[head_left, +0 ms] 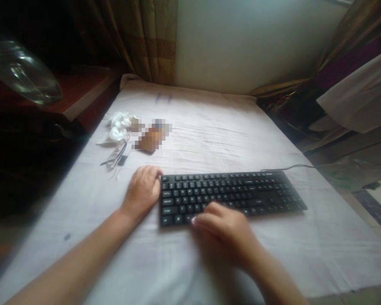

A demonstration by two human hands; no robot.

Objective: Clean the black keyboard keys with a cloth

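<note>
A black keyboard (pixel 206 192) lies flat on the cloth-covered surface, its keys facing up. My left hand (pixel 143 186) is closed against the keyboard's left end, with fingertips at the far left corner. Over the near edge, left of the keyboard's middle, is my right hand (pixel 225 224). Its fingers are curled together close to the bottom row of keys. A small pale spot shows at its thumb tip; whether this is the nail or something pinched there I cannot make out.
Beyond my left hand lie eyeglasses (pixel 116 156), crumpled white tissue or plastic (pixel 119 127) and a blurred-out brown object (pixel 150 137). The keyboard's cable (pixel 292 166) runs off to the right. A reddish wooden table (pixel 82 91) stands at left, with a clear glass-like object (pixel 25 72) above it.
</note>
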